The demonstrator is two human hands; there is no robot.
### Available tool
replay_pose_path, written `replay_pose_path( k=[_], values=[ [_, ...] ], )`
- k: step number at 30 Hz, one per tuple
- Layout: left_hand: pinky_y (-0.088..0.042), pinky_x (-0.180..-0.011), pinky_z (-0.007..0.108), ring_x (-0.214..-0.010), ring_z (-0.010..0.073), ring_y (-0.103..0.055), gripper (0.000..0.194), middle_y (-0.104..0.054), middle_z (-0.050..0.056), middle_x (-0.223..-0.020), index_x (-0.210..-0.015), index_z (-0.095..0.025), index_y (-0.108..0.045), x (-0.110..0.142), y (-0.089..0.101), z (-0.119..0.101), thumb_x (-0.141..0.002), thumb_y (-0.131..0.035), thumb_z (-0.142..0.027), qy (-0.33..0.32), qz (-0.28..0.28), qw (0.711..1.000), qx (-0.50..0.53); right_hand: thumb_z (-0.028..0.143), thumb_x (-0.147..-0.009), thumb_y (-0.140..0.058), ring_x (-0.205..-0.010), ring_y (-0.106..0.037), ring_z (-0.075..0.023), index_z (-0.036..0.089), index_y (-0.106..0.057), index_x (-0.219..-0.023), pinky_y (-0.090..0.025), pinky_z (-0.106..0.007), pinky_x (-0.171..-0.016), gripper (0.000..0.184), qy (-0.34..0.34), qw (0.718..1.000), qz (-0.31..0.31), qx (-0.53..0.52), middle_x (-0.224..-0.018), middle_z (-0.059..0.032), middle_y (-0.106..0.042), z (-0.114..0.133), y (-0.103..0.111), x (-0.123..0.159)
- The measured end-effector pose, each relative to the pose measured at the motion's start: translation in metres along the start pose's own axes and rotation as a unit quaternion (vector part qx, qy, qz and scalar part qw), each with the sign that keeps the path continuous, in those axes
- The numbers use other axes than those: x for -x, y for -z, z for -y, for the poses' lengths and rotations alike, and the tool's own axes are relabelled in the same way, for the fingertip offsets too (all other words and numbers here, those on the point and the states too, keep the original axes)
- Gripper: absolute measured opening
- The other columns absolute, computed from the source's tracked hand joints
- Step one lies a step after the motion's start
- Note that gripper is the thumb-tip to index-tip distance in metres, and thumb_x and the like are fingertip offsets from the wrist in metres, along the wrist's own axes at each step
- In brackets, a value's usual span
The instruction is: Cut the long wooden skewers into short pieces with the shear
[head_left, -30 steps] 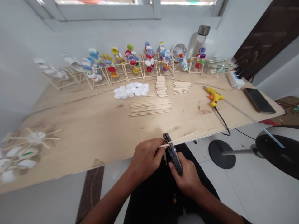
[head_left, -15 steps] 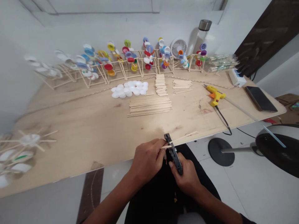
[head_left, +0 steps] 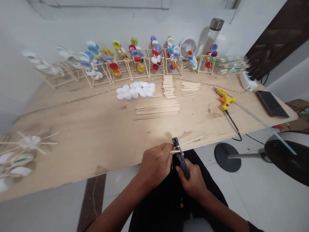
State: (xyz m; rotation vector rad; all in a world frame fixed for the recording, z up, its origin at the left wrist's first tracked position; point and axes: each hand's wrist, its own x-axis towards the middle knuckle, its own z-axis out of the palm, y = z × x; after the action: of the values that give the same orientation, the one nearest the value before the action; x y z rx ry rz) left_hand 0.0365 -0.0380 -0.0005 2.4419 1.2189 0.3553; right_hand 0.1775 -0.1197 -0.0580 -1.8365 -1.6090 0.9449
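Note:
At the table's front edge my left hand (head_left: 156, 162) is closed on thin wooden sticks (head_left: 191, 141), whose pale ends stick out to the right. My right hand (head_left: 194, 180) grips a dark cutting tool, seemingly pliers (head_left: 181, 158), with its jaws up by the sticks and my left fingertips. Whether the jaws bite into a stick I cannot tell. Beyond my hands lies a row of long wooden sticks (head_left: 156, 109). Behind it are two piles of shorter sticks (head_left: 168, 87) and a cluster of white bottle caps (head_left: 136, 90).
Stick frames bearing colourful caps (head_left: 137, 59) line the back wall. A yellow glue gun (head_left: 226, 99), a phone (head_left: 272, 103) and a power strip (head_left: 248, 81) lie to the right. Stick-and-cap wheels (head_left: 29, 141) sit at the left. A black round stand (head_left: 227, 157) is on the floor.
The view has shifted slightly, so the table things sit a little differently. My hands, the sticks and the pliers keep nearly the same pose.

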Motion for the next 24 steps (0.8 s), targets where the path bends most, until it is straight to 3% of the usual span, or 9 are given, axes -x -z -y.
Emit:
replay_pose_path(
  k=[7, 18, 24],
  values=[
    [-0.044, -0.062, 0.028, -0.071, 0.0174, -0.059, 0.019, -0.063, 0.005, -0.08, -0.087, -0.016, -0.055, 0.001, -0.005, 0.001, -0.081, -0.037, -0.013, -0.007, -0.011, 1.0, -0.024, 0.03, -0.084, -0.044, -0.055, -0.058, -0.0166, 0.02, -0.048, -0.072, -0.038, -0.024, -0.053, 0.016, -0.015, 1.0, -0.006, 0.003, -0.06, -0.0001, -0.059, 0.0, -0.001, -0.001],
    [-0.039, -0.049, 0.026, -0.053, 0.0155, -0.052, 0.022, -0.058, 0.004, -0.066, -0.095, -0.013, -0.056, 0.006, -0.006, 0.002, -0.083, -0.037, -0.009, -0.115, -0.118, 0.973, -0.159, 0.025, -0.081, -0.047, -0.06, -0.06, -0.0173, 0.021, -0.047, -0.083, -0.04, -0.024, -0.056, 0.004, 0.01, 1.0, -0.018, -0.019, -0.067, 0.0, -0.062, 0.012, 0.01, 0.006],
    [-0.04, -0.049, 0.024, -0.052, 0.0136, -0.053, 0.023, -0.058, 0.003, -0.064, -0.09, -0.014, -0.056, 0.008, 0.001, 0.004, -0.083, -0.035, -0.009, -0.156, -0.124, 0.974, -0.107, 0.024, -0.08, -0.047, -0.056, -0.057, -0.0165, 0.021, -0.044, -0.081, -0.038, -0.024, -0.053, 0.004, 0.036, 0.998, -0.039, 0.015, -0.063, 0.0013, -0.058, 0.011, 0.011, 0.01]
  ],
)
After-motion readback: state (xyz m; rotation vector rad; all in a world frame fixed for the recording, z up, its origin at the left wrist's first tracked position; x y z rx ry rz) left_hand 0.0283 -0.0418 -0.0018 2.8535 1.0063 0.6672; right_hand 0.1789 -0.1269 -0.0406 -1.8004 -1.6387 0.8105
